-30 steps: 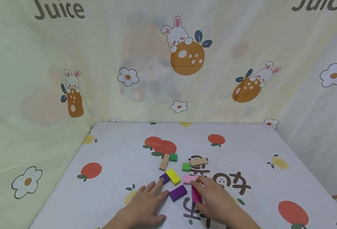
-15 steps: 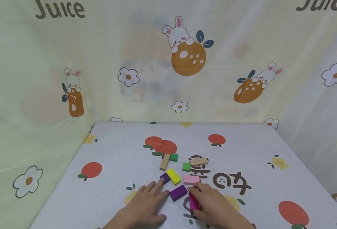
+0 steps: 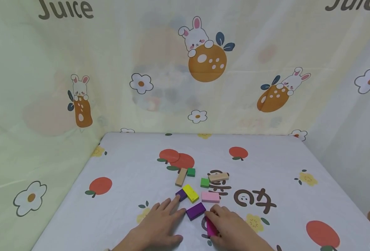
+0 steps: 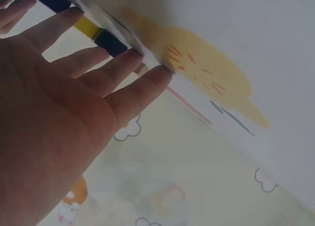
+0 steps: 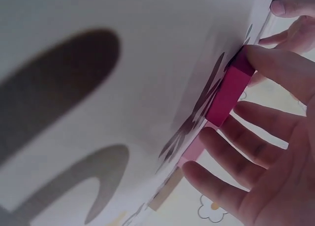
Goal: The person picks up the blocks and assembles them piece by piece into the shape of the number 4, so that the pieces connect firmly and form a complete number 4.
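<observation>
My right hand (image 3: 232, 226) pinches a magenta block (image 3: 211, 228) between thumb and fingers, low over the tablecloth. In the right wrist view the thumb lies at one end of the magenta block (image 5: 230, 90), with the other fingers spread beyond it. A purple block (image 3: 195, 211) lies just left of it, with my left thumb-side finger at its edge. My left hand (image 3: 160, 225) rests on the cloth, fingers extended, one fingertip at a small dark purple block (image 3: 181, 195). Touching that block is a yellow block (image 3: 190, 194). A pink block (image 3: 210, 197) lies beyond the right hand.
Farther back, a plain wooden block (image 3: 181, 177) lies beside a green cube (image 3: 191, 172). To their right, a second green cube (image 3: 205, 183) meets another wooden block (image 3: 218, 177). A printed cloth (image 3: 276, 160) covers the table, and patterned curtains (image 3: 160, 45) hang behind and at both sides.
My right hand has drawn the magenta block toward me and slightly left, away from the pink block, which is now fully visible. The left hand has stayed in place.
</observation>
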{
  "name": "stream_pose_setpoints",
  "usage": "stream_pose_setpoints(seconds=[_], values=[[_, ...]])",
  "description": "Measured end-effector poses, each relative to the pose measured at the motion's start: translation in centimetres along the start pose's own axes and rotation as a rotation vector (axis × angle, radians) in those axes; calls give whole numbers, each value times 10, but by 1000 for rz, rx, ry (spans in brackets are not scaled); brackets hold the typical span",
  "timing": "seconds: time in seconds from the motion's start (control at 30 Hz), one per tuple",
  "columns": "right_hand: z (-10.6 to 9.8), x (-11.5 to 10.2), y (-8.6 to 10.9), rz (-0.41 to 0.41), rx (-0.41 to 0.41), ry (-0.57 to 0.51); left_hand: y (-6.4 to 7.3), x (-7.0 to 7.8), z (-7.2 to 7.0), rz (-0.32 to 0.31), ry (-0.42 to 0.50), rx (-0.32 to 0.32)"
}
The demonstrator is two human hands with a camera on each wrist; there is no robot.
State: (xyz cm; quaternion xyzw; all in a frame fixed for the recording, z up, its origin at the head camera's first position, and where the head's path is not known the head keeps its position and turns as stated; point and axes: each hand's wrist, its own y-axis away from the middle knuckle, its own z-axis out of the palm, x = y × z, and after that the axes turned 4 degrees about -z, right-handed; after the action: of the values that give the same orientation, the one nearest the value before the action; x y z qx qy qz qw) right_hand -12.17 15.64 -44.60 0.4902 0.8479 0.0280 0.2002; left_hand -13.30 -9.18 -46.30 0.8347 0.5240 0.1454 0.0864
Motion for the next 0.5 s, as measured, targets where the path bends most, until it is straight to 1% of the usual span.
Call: stream_pose_setpoints(seconds=[0.2, 0.5], values=[[3, -1, 0, -23, 6, 47, 0, 0, 0, -1, -7, 0], [4, 1, 1, -43, 19, 87, -2, 0, 2, -1, -14, -11]])
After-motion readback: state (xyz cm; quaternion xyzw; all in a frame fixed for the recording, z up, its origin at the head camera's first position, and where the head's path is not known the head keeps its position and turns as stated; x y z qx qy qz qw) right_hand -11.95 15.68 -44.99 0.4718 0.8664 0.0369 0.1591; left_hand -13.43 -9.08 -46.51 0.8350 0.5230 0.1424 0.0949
